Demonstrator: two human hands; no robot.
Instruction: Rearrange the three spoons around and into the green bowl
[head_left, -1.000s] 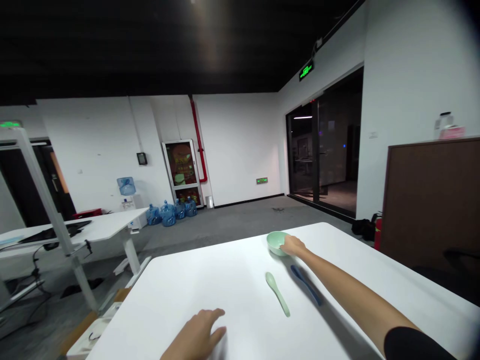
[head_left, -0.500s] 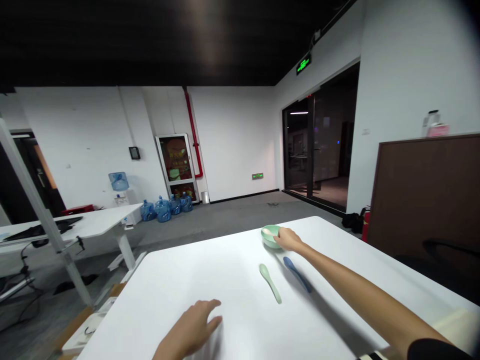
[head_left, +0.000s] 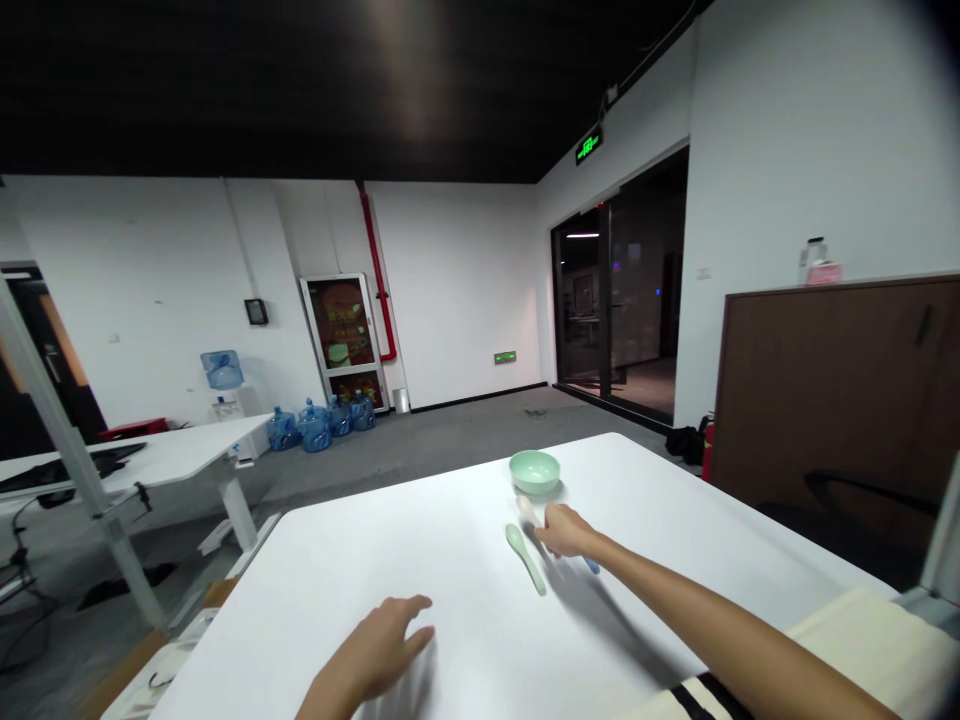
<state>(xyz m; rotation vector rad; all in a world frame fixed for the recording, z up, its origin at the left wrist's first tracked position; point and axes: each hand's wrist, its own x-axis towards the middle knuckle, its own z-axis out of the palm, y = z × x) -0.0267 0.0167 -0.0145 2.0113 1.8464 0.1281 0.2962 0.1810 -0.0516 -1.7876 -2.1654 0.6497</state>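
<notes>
A mint-green bowl (head_left: 535, 472) stands on the white table (head_left: 300, 580), with no spoon showing in it. My right hand (head_left: 566, 530) is closed around a pale spoon (head_left: 527, 512), whose head sticks out past my fingers. Under my wrist lies a blue spoon (head_left: 592, 565), mostly hidden. A mint-green spoon (head_left: 524, 558) lies on the table just left of my right hand, not touching it. My left hand (head_left: 375, 640) is near the table's front edge with its fingers apart, holding nothing.
A brown cabinet (head_left: 832, 400) stands to the right, with a red fire extinguisher (head_left: 707, 450) beyond it. A cream cloth with black stripes (head_left: 840, 660) shows at lower right. A white desk (head_left: 127, 455) stands left, and blue water jugs (head_left: 315, 428) line the far wall.
My right hand has moved off the bowl toward me, bringing the pale spoon out of it. The view has swung slightly. My left hand has barely moved.
</notes>
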